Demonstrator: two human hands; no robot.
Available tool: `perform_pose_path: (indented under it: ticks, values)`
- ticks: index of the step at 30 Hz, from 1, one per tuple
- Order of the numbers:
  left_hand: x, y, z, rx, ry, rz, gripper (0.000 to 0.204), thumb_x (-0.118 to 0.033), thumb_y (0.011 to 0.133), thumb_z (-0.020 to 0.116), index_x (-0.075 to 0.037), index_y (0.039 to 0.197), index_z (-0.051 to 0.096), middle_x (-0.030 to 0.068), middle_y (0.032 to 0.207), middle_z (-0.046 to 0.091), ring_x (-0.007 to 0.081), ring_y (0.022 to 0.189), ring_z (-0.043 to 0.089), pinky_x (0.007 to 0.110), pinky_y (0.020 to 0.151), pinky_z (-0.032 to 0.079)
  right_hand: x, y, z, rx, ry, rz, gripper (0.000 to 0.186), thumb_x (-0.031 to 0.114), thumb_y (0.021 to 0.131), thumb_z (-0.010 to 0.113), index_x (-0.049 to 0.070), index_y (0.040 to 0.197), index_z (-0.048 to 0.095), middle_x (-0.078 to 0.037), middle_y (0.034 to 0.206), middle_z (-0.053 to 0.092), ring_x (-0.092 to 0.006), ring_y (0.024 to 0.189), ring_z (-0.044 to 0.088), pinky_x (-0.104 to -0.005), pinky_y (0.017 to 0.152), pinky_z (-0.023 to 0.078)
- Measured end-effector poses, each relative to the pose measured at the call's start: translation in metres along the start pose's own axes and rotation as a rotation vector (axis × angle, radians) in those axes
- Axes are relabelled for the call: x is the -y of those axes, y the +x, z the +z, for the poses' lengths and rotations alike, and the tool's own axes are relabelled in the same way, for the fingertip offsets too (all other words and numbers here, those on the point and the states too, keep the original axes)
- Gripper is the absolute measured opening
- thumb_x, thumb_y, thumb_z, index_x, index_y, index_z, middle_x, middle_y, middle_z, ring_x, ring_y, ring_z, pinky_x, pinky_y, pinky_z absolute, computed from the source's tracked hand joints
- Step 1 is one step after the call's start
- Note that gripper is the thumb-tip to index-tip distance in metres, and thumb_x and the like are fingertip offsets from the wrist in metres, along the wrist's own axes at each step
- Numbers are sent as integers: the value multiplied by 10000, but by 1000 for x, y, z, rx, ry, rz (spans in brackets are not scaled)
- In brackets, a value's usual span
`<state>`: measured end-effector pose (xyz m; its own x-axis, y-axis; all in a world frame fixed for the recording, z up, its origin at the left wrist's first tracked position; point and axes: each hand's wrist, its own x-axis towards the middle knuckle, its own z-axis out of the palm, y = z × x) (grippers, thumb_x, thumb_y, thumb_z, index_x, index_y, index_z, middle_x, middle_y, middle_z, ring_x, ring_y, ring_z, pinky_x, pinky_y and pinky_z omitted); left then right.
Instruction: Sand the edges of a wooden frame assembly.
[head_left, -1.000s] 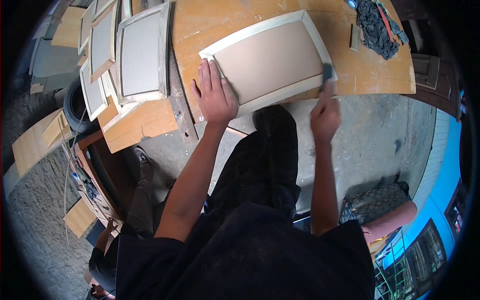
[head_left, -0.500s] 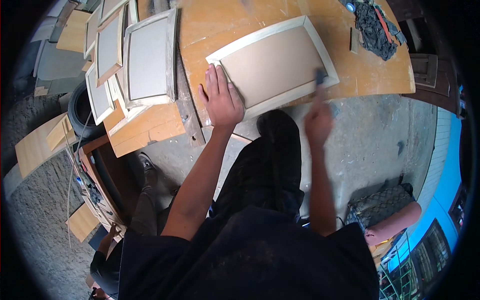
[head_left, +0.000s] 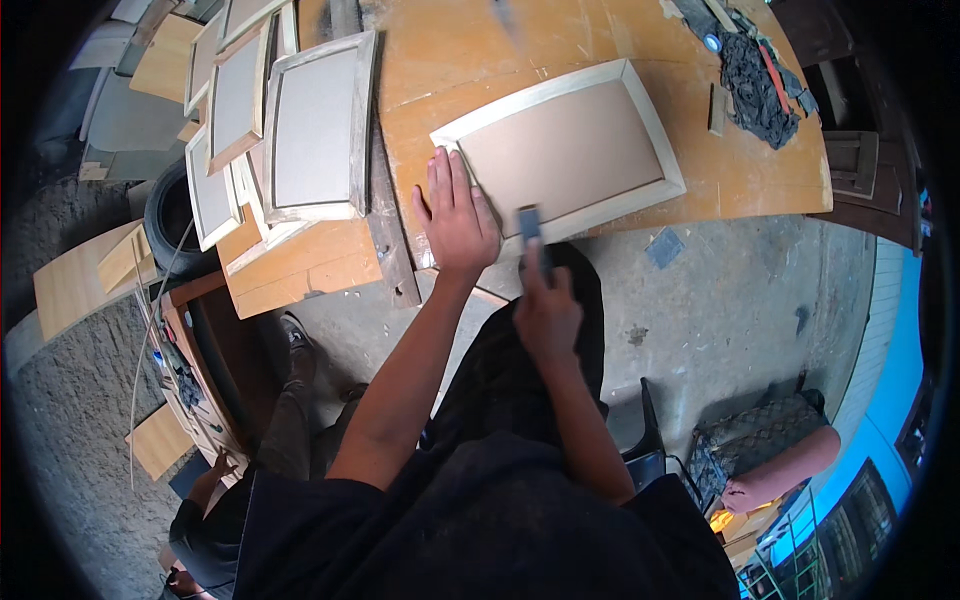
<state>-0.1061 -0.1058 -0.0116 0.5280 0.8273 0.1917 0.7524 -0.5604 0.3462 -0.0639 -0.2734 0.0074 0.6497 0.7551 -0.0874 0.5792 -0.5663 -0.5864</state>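
A framed panel [head_left: 560, 150] with a pale wood border and a smooth brownish middle lies at the bench's near edge. My left hand [head_left: 460, 225] rests flat on its left end, fingers stretched out and close to the near-left corner. My right hand [head_left: 550, 315] is closed around a small flat dark-grey tool [head_left: 529, 222], blurred by motion, so its exact kind is unclear. The tool's end is over the near border, just right of my left hand. My own fingers partly hide the frame's left side.
Several similar frames [head_left: 320, 125] lie overlapped on the bench [head_left: 440, 50] at left. Crumpled black plastic [head_left: 752, 95] and a small wood block [head_left: 718, 110] sit at far right. A tyre [head_left: 165, 215] stands left; another person [head_left: 215, 520] is at lower left.
My right hand has swept left with the tool, from the frame's near-right corner to near my left hand. My left hand stays on the frame; the whole view has shifted slightly.
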Motion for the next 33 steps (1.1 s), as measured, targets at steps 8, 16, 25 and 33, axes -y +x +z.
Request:
perform_pose_path:
  ticks: [8, 16, 25, 33]
  values:
    - [-5, 3, -9, 1, -28, -41, 579, -235, 991, 385, 7, 1515, 336, 188, 1598, 303, 345, 1490, 266, 594, 1176, 113, -119, 65, -42, -342, -172, -48, 585, 100, 910, 579, 140, 1484, 474, -166, 874, 596, -298, 605, 578, -414, 523, 509]
    - [0, 2, -9, -2, -15, -31, 585, -217, 982, 402, 2, 1519, 330, 182, 1603, 292, 337, 1485, 274, 571, 1184, 104, -52, 32, -27, -148, -68, -149, 666, 34, 859, 560, 154, 1504, 447, -151, 862, 584, -323, 671, 594, -422, 572, 520]
    - [-7, -1, -6, 4, -9, -14, 587, -223, 981, 405, -2, 1519, 333, 175, 1601, 300, 328, 1483, 283, 575, 1180, 127, -4, -1, -7, 39, -2, -104, 717, 79, 839, 617, 200, 1518, 421, -127, 862, 545, -325, 586, 579, -459, 515, 537]
    - [-6, 1, -7, 0, -16, -27, 582, -225, 982, 404, -11, 1520, 343, 184, 1590, 321, 336, 1481, 286, 577, 1177, 121, -98, 64, -35, -248, -26, -81, 547, 116, 959, 510, 138, 1501, 441, -224, 1025, 644, -367, 752, 635, -447, 630, 555]
